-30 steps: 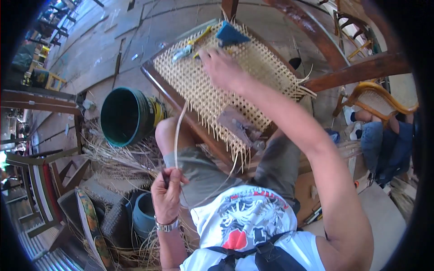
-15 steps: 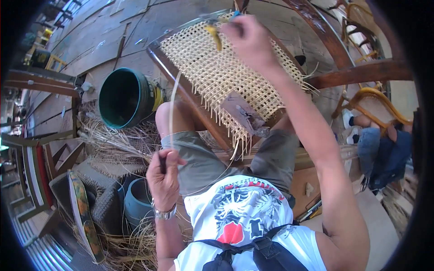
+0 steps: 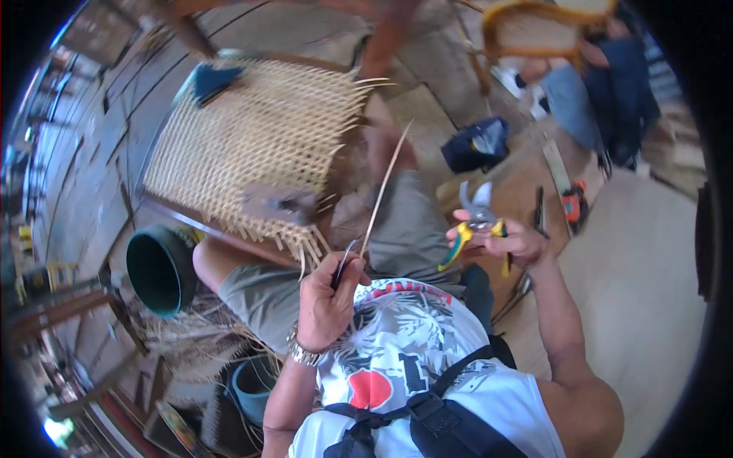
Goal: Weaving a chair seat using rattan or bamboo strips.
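My left hand (image 3: pixel 324 301) is closed in front of my shirt, pinching a pale cane strand (image 3: pixel 383 191) that rises up and to the right. A slim dark-handled tool (image 3: pixel 341 273) with a thin curved metal tip is also in that hand. Out to the right, my right hand (image 3: pixel 519 244) holds pruning shears (image 3: pixel 479 219) with yellow and green handles, their blades parted. Past my knees lies a dark wooden frame with a woven cane panel (image 3: pixel 244 137), loose ends fringing its near and right edges. On the panel rest a brown flat block (image 3: pixel 279 202) and a blue piece (image 3: pixel 216 82).
A green bucket (image 3: pixel 160 271) stands by my left knee, with a blue-grey pot (image 3: pixel 252 388) and cane scraps nearby. At right, an orange-and-black tool (image 3: pixel 574 204) lies by a board (image 3: pixel 626 290). A dark blue bag (image 3: pixel 475 145) sits farther off, near another person (image 3: pixel 584 107).
My right hand has come back from the panel's far end to my right side with the shears. The left hand has moved right and inward with the strand. The view has turned right.
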